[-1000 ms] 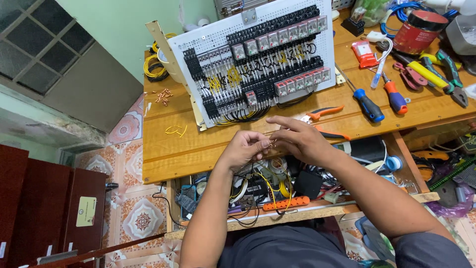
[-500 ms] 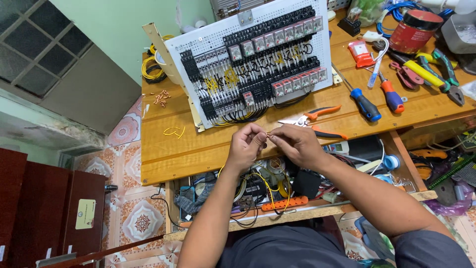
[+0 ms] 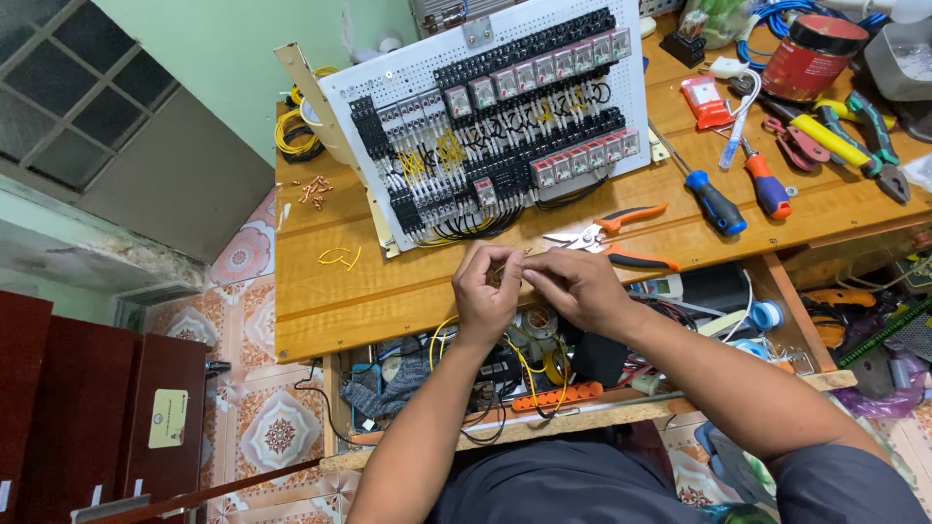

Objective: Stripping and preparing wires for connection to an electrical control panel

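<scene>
My left hand (image 3: 485,291) and my right hand (image 3: 573,283) meet over the front edge of the wooden workbench (image 3: 320,301), fingertips pinched together on a small piece of wire that is mostly hidden by the fingers. A yellow wire (image 3: 529,374) loops down below my hands over the lower shelf. Just beyond my hands stands a tilted white perforated panel (image 3: 495,107) with rows of black terminal blocks and relays. Orange-handled cutters (image 3: 621,238) lie right of my hands.
Screwdrivers (image 3: 714,199) and pliers (image 3: 835,131) lie at the bench's right, with a red tin (image 3: 806,49) behind. A short yellow wire scrap (image 3: 340,255) and small copper parts (image 3: 313,189) lie left. The lower shelf (image 3: 544,369) holds cables and an orange power strip. Tiled floor lies left.
Both hands stay pinched together on the wire and have shifted slightly toward the panel. The view has tilted a little.
</scene>
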